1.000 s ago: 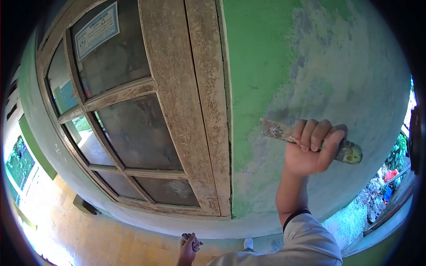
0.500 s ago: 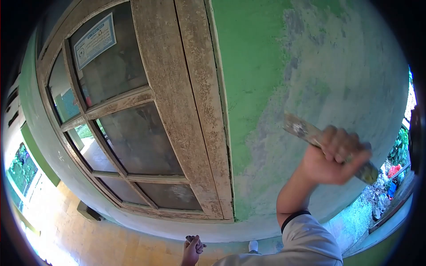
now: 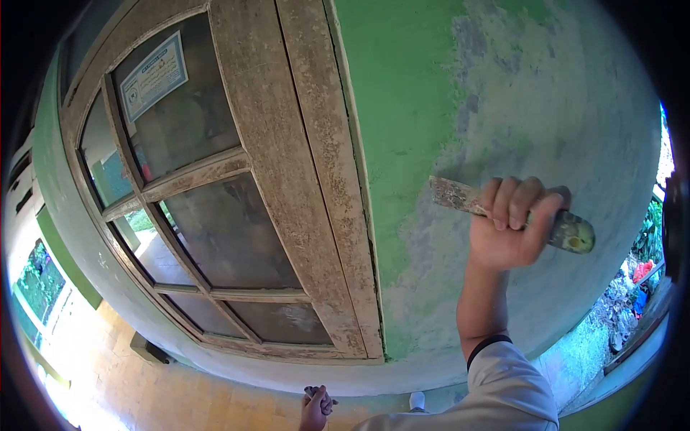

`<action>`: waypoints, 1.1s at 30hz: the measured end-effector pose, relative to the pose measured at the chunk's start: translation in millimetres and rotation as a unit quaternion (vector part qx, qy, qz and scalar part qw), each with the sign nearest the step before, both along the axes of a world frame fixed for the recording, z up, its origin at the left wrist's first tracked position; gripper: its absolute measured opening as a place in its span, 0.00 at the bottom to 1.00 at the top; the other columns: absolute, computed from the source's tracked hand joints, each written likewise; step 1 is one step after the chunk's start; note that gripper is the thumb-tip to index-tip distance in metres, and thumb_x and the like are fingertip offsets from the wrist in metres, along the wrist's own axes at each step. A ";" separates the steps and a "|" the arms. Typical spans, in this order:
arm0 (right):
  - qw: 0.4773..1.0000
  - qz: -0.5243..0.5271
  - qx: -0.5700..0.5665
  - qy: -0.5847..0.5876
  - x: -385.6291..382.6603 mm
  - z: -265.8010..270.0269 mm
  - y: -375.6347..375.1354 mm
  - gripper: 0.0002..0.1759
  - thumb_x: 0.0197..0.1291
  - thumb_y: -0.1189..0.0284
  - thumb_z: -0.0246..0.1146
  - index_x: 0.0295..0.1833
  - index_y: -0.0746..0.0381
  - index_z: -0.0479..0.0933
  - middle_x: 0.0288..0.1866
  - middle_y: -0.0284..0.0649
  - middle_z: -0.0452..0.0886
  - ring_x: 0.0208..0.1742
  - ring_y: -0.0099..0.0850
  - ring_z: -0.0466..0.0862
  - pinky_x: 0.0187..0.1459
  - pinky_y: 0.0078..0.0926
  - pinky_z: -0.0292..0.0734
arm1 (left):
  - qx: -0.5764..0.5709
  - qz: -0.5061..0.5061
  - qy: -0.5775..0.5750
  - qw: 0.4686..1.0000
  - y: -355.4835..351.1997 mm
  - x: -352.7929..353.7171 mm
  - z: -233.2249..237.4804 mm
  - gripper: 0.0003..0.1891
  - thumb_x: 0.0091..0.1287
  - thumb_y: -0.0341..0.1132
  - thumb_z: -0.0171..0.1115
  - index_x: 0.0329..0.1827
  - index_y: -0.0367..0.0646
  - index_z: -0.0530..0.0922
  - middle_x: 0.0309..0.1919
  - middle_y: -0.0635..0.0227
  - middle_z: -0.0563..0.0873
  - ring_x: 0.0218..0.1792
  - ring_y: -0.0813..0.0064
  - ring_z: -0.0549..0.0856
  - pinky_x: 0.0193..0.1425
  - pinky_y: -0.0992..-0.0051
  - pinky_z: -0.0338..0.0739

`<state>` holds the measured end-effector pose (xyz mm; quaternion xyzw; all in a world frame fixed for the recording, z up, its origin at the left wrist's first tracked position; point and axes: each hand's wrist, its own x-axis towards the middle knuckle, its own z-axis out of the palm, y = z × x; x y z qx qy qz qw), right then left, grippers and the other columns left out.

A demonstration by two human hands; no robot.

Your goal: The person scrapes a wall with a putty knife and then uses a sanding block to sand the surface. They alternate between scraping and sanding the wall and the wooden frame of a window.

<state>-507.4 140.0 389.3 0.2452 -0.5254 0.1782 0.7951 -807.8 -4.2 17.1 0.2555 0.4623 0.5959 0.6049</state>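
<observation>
My right hand [image 3: 507, 233] is wrapped round a scraper [image 3: 457, 195], whose worn, paint-stained blade points left. Its rounded greenish handle end sticks out to the right of my fist. The blade tip overlaps the ragged border between bright green paint and a scraped, greyish patch on the wall [image 3: 402, 144]. Low in the view, my left hand [image 3: 316, 409] is closed, with a small dark end of something showing at the top of the fist; I cannot tell what it is.
To the left is a weathered wooden window frame [image 3: 287, 144] with several panes, one bearing a paper notice [image 3: 154, 75]. Yellowish floor tiles [image 3: 215, 395] lie below, with a dark block [image 3: 149, 349] at the wall's foot. Plants and litter [image 3: 632, 309] show beyond the right edge.
My right hand has moved left and slightly up with the scraper, bringing the blade to the edge of the green paint. My left hand stays low and closed.
</observation>
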 end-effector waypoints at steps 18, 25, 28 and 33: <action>0.999 0.012 -0.013 0.035 29.9 9.7 17.1 0.17 0.72 0.60 0.49 0.27 0.53 0.61 0.20 0.27 0.61 0.19 0.18 0.60 0.25 0.20 0.60 | -0.004 -0.001 0.008 1.000 2.7 5.1 6.6 0.17 0.70 0.38 0.55 0.20 0.49 0.65 0.13 0.77 0.64 0.14 0.82 0.64 0.35 0.68 0.75; 0.998 0.014 0.049 0.036 37.2 2.6 -14.1 0.14 0.72 0.63 0.49 0.30 0.53 0.61 0.20 0.26 0.60 0.18 0.18 0.60 0.25 0.20 0.58 | 0.007 -0.009 -0.002 1.000 8.1 7.5 1.3 0.18 0.70 0.38 0.55 0.20 0.49 0.65 0.13 0.78 0.64 0.13 0.82 0.65 0.35 0.69 0.75; 0.999 -0.028 0.000 0.020 21.4 -2.3 4.0 0.13 0.72 0.63 0.48 0.32 0.53 0.62 0.21 0.27 0.61 0.18 0.18 0.60 0.25 0.19 0.57 | 0.003 -0.013 0.011 1.000 5.1 11.1 7.0 0.18 0.70 0.39 0.56 0.20 0.49 0.65 0.12 0.78 0.64 0.13 0.82 0.65 0.35 0.69 0.75; 0.997 0.000 0.077 0.026 36.5 -10.4 -22.9 0.12 0.73 0.63 0.46 0.34 0.54 0.63 0.21 0.27 0.61 0.18 0.18 0.59 0.24 0.19 0.56 | 0.008 -0.019 0.010 1.000 10.3 8.1 -0.5 0.18 0.70 0.39 0.56 0.19 0.49 0.65 0.12 0.77 0.64 0.13 0.82 0.65 0.34 0.70 0.74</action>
